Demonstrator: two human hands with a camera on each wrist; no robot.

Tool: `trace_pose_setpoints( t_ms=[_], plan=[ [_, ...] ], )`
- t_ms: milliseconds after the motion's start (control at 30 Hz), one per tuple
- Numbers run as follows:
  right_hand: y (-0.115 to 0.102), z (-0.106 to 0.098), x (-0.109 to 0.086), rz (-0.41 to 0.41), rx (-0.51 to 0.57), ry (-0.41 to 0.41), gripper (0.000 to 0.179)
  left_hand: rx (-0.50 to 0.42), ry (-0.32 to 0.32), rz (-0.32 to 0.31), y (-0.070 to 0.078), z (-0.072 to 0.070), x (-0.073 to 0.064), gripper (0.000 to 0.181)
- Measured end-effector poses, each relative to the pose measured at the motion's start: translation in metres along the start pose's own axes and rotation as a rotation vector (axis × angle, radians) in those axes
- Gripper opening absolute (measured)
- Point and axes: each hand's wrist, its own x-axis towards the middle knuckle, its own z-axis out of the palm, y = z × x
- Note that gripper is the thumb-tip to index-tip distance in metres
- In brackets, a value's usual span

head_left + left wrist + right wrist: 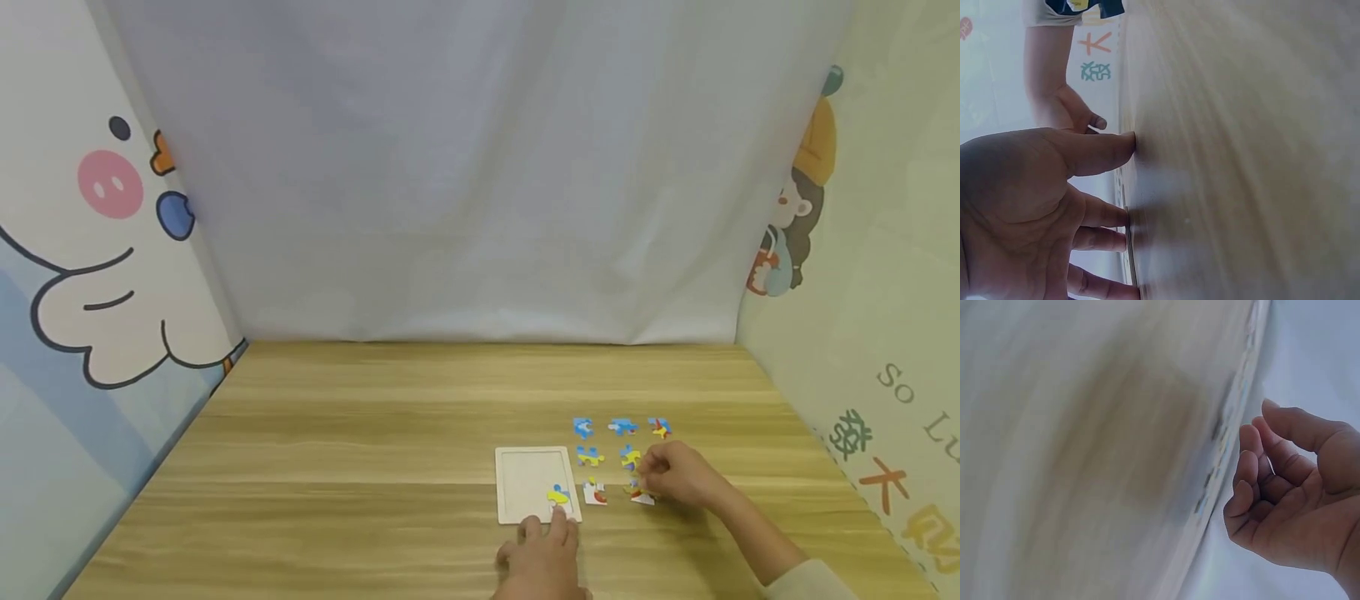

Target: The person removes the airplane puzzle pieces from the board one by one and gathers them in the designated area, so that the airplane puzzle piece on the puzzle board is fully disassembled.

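A square wooden puzzle tray lies on the table, with a yellow, blue and white jigsaw piece inside its lower right corner. My left hand rests its fingertips at the tray's near edge; the left wrist view shows the fingers extended down to it. To the right, my right hand hovers over the loose pieces, overlapping a red and white piece and a yellow and blue piece. Its fingers are loosely bent, thumb near the index fingertip, with nothing visible between them.
Several other puzzle pieces lie in rows right of the tray, including a blue one, a blue and white one and a red and white one. A white curtain hangs behind the wooden table; printed panels flank it.
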Motion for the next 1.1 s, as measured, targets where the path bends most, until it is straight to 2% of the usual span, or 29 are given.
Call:
trace_pose_setpoints(
  t_ms=[167,300,400,500,633,767,900,1100],
  plan=[
    [-0.013,0.002,0.003,-0.045,0.023,-0.020,0.011,0.013,0.013,0.000,-0.001,-0.002,0.000,0.079],
    [-0.021,0.004,0.005,-0.059,0.065,-0.042,0.012,0.029,-0.004,0.015,-0.003,-0.003,-0.001,0.080],
    [-0.024,0.008,0.007,-0.059,0.103,-0.047,0.012,0.033,-0.026,0.044,-0.005,-0.004,-0.001,0.080],
    [-0.028,0.012,0.011,-0.066,0.143,-0.051,0.011,0.038,-0.002,0.088,-0.010,-0.007,-0.002,0.076],
    [-0.033,0.021,0.016,-0.082,0.165,-0.033,0.013,0.007,0.070,0.152,-0.024,-0.014,-0.002,0.062],
    [-0.036,0.033,0.019,-0.084,0.182,0.042,0.015,-0.072,0.119,0.184,-0.042,-0.020,0.003,0.053],
    [-0.040,0.047,0.021,-0.075,0.192,0.090,0.016,-0.152,0.165,0.182,-0.058,-0.021,0.010,0.048],
    [-0.049,0.062,0.023,-0.108,0.141,0.034,0.020,-0.217,0.214,0.138,-0.078,-0.022,0.017,0.050]
  ],
)
